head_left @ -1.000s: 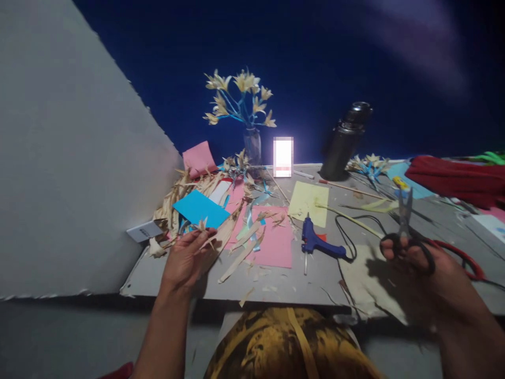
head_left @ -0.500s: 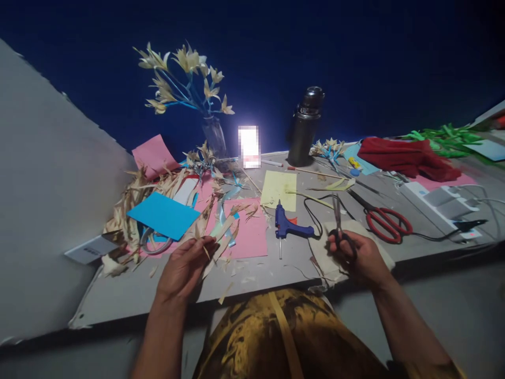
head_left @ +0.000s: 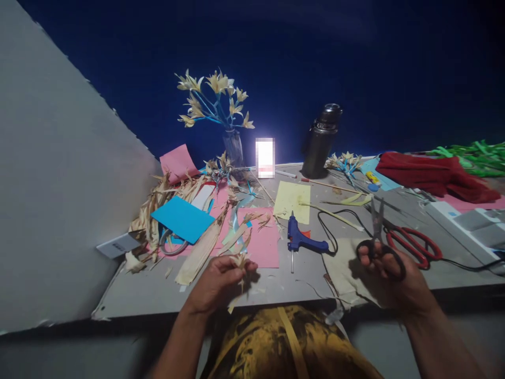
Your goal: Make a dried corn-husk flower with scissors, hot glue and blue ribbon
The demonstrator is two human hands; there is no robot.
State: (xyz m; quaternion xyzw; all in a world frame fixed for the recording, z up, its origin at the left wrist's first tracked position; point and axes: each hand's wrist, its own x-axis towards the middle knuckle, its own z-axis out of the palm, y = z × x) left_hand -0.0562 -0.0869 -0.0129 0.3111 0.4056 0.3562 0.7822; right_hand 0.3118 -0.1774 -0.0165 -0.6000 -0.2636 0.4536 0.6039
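Note:
Near the table's front edge, my left hand (head_left: 221,279) pinches a small pale husk flower (head_left: 240,260) between thumb and fingers. To the right, my right hand (head_left: 398,279) has its fingers in the black handles of a pair of scissors (head_left: 377,226), whose blades point up and stand slightly apart. Between the hands lies a blue glue gun (head_left: 302,239) with a glue stick poking out of its back. A pink paper sheet (head_left: 264,247) lies just beyond my left hand. Beneath my right hand is a cream cloth (head_left: 339,263).
Dried husks (head_left: 152,210) and a blue card (head_left: 183,218) pile up at left. A glass vase (head_left: 233,147) of flowers, a lit phone (head_left: 265,157) and a thermos (head_left: 321,142) stand at the back. Red-handled scissors (head_left: 418,247) and a power strip (head_left: 465,229) lie at right.
My left hand has moved right and now shows a flower at its fingertips. The right hand has shifted right with the scissors, and the blades have parted a little. The whole view has shifted.

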